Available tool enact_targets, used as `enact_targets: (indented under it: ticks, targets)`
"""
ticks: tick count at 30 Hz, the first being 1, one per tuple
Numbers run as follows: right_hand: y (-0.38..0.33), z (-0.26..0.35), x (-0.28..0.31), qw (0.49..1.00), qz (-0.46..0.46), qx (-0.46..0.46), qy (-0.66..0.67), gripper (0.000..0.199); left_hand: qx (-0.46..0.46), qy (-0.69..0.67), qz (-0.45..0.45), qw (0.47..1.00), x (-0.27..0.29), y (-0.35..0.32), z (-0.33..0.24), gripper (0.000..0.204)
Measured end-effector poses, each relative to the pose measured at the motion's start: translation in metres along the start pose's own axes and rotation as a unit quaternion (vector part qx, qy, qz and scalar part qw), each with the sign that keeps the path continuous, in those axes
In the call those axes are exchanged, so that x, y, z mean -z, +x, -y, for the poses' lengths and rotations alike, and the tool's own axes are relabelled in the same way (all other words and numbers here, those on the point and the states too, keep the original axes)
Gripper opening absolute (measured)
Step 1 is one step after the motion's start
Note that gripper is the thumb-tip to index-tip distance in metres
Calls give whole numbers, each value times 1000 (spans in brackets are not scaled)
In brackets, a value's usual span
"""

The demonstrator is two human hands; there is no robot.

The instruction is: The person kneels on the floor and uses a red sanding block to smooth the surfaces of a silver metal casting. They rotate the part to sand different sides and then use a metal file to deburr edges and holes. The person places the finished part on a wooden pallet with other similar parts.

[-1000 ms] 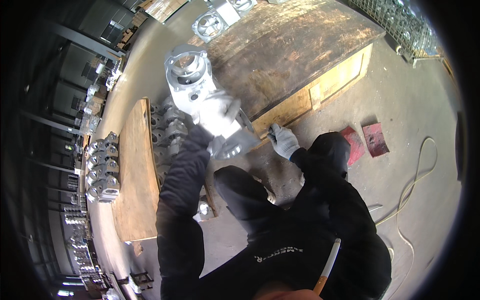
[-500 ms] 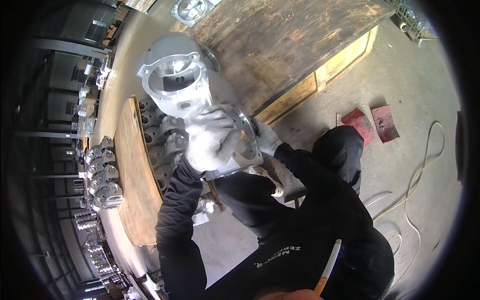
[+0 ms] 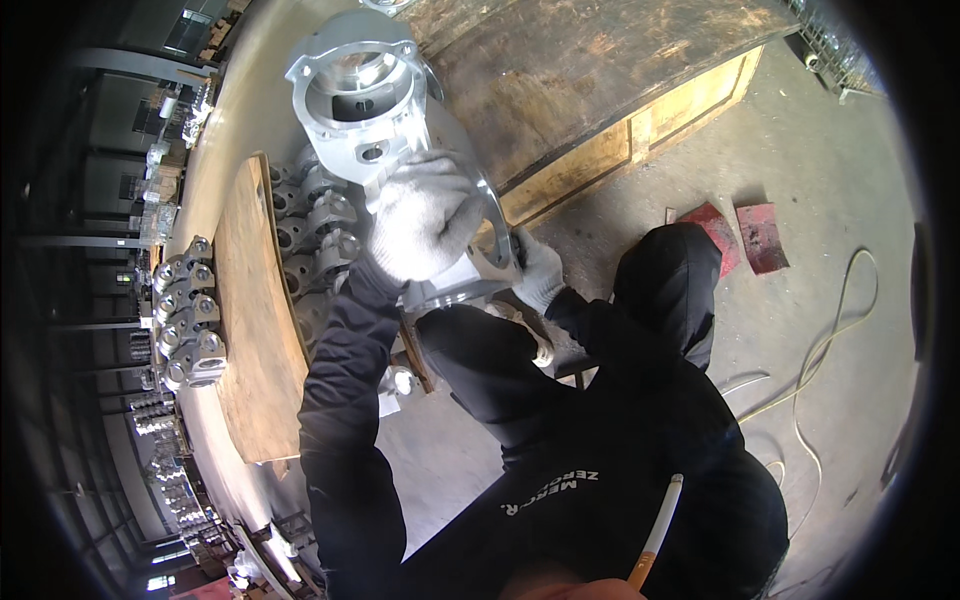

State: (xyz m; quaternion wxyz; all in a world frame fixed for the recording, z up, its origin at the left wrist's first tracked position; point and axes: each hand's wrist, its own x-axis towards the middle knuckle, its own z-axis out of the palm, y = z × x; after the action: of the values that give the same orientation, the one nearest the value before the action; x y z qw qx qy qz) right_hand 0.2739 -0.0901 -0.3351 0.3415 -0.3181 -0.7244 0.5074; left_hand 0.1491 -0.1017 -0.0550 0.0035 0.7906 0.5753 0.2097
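A large silver cast-metal housing (image 3: 343, 152) lies across the edge of the worn wooden bench, its round bore facing up at the far end and a wide flange at the end near my knees. My left hand (image 3: 425, 215), in a whitish knit glove, is closed on the middle of the housing, fingers curled over its upper face. On the right side, my gloved right hand (image 3: 540, 272) grips the flange rim; some of its fingertips are hidden behind the metal.
Several grey castings (image 3: 328, 215) sit left of the housing, beside a wooden board (image 3: 258, 340). More castings (image 3: 190, 320) stand farther left. The wooden bench (image 3: 570, 90) extends to the far right. Red scraps (image 3: 762, 240) and a pale hose (image 3: 815, 350) lie on the floor.
The housing and my left hand sit farther away in the picture, and the near flange looks tilted differently. My right hand stays at the rim. The whole view has shifted slightly.
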Motion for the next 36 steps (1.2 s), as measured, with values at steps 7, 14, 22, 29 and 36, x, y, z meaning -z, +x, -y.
enact_targets:
  ticks: [7, 14, 22, 29, 36]
  targets:
    - [-55, 25, 23, 999, -12, -3, -32, 18, -2, 65, -24, 998, -2, -5, -6, 12]
    - [-83, 44, 33, 988, 8, -41, 149, 15, 2, 70, -27, 997, -5, -8, -3, 13]
    - [-41, 83, 64, 840, 49, -310, 442, 14, -27, 44, -20, 998, 3, 1, 4, 14]
    - [25, 58, 111, 843, -94, -270, 456, 24, 135, 42, -67, 988, -19, 86, 28, 41]
    - [83, -9, 134, 874, -111, -236, 409, 17, 309, 134, 8, 942, -51, 176, 25, 63]
